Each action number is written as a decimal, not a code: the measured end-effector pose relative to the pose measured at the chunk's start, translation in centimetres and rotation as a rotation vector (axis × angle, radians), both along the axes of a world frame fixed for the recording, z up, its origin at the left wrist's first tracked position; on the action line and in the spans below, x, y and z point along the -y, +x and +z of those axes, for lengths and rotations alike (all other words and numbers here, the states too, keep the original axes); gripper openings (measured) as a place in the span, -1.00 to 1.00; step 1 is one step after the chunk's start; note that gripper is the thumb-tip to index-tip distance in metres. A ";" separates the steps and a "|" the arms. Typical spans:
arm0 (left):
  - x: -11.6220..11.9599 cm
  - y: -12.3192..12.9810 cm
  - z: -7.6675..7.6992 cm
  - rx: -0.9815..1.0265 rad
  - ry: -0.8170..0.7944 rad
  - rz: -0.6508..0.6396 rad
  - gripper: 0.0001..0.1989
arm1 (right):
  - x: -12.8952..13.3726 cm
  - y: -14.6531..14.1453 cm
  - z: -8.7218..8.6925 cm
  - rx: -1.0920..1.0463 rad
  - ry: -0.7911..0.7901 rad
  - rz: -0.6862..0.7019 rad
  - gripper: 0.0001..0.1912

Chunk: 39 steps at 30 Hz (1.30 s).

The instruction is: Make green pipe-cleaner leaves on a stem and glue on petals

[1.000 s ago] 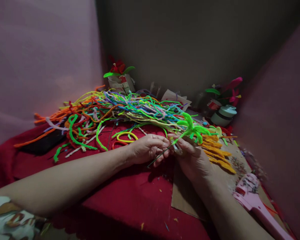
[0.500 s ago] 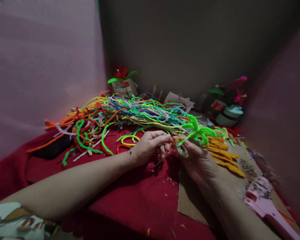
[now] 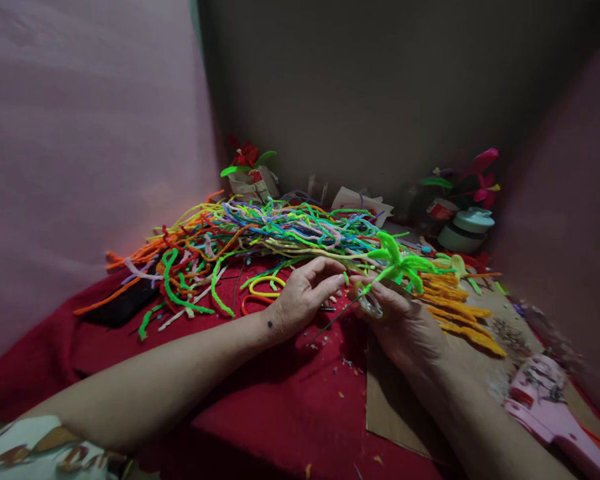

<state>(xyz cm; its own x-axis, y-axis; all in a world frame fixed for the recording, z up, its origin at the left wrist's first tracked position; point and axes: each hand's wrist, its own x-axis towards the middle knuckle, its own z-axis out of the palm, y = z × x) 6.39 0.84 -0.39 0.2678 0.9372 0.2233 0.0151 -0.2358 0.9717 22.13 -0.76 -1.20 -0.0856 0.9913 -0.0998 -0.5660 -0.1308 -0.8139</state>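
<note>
My right hand [image 3: 405,327] is closed around a bright green pipe-cleaner flower [image 3: 397,267] with several looped petals or leaves. Its thin dark wire stem [image 3: 335,320] slants down to the left past my fingers. The same hand also holds a small tape roll [image 3: 370,303] with a pale, ridged core. Just left of it, my left hand [image 3: 305,293] has its thumb and fingers pinched together. A tiny green piece [image 3: 346,278] shows at those fingertips; whether it is tape or pipe cleaner, I cannot tell. The two hands are slightly apart.
A heap of colourful pipe cleaners [image 3: 290,227] lies behind my hands. Scissors [image 3: 263,290] with yellow and orange handles rest by my left wrist. Orange pipe cleaners [image 3: 460,313] lie on cardboard [image 3: 395,407] at right, near a pink glue gun [image 3: 545,400]. A lidded jar [image 3: 465,230] stands behind.
The view has shifted slightly, moving everything a little right and down. My left fingers have changed their pose, and a tiny green piece now shows at their tips. My right hand keeps its hold.
</note>
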 end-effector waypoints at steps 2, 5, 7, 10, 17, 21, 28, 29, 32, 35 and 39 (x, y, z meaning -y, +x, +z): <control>0.0 0.0 0.0 0.021 0.026 0.004 -0.79 | 0.0 0.0 0.1 -0.002 0.000 -0.006 -0.86; -0.1 -0.1 -0.1 0.021 0.025 -0.016 -0.79 | 0.0 0.0 0.0 0.000 0.009 -0.010 -0.86; -0.1 -0.2 -0.1 0.005 0.019 -0.023 -0.78 | 0.0 0.0 0.0 0.004 0.015 -0.011 -0.87; -0.2 -0.2 -0.1 0.002 0.022 -0.019 -0.76 | 0.1 -0.1 0.0 0.000 0.013 0.004 -0.87; -0.5 -0.2 -0.1 0.037 -0.012 -0.031 -0.74 | 0.2 -0.2 0.2 0.001 0.018 0.008 -0.86; -0.5 -0.1 0.1 0.083 -0.040 -0.039 -0.73 | 0.3 -0.3 0.2 0.004 0.029 0.012 -0.85; -0.6 0.0 0.0 0.220 -0.153 -0.044 -0.69 | 0.4 -0.5 -0.1 0.013 0.082 -0.090 -0.87; -0.6 0.0 0.0 0.231 -0.171 -0.039 -0.69 | 0.3 -0.5 -0.1 0.018 0.094 -0.108 -0.88; -0.7 0.0 0.0 0.238 -0.219 -0.027 -0.69 | 0.2 -0.5 -0.1 0.026 0.101 -0.138 -0.92; -1.1 -0.1 -0.2 0.246 -0.251 -0.035 -0.74 | 0.1 -0.5 0.0 0.002 0.036 -0.149 -0.90; -1.3 -0.1 -0.3 0.250 -0.269 -0.034 -0.80 | 0.0 -0.4 -0.1 -0.033 -0.064 -0.134 -0.84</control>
